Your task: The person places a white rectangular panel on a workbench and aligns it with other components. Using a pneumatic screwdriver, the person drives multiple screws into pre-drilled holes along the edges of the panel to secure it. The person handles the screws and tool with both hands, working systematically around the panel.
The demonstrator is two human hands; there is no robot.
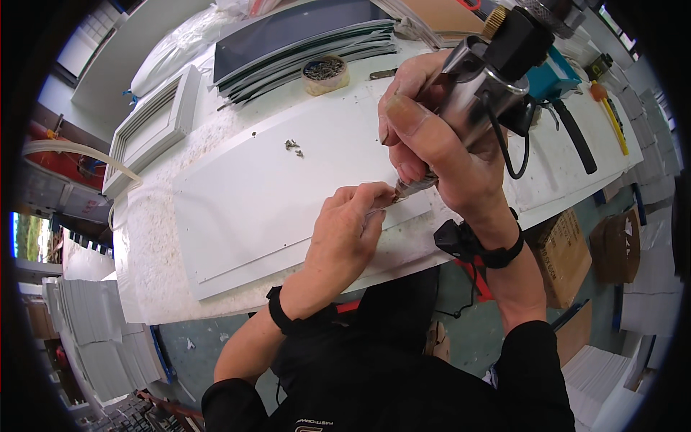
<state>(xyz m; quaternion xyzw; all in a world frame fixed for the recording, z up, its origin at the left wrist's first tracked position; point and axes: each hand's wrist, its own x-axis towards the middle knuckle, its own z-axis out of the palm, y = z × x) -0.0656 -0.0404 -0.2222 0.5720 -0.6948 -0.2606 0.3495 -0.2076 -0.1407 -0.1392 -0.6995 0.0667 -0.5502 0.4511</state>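
We note a speckled white bench (147, 288) over green floor (198, 353), carton (570, 259) right. Our right hand (453, 137) grips a silver driver (468, 108) above the bench's white panel (248, 209), tip beside our left hand (347, 225), whose grip we cannot tell.

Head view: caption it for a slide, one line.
Right hand holding a silver tool angled toward the left hand over a white panel.

Right grip (448, 140) around silver tool (475, 101), left grip (348, 219) by its tip, white panel (252, 209) beneath
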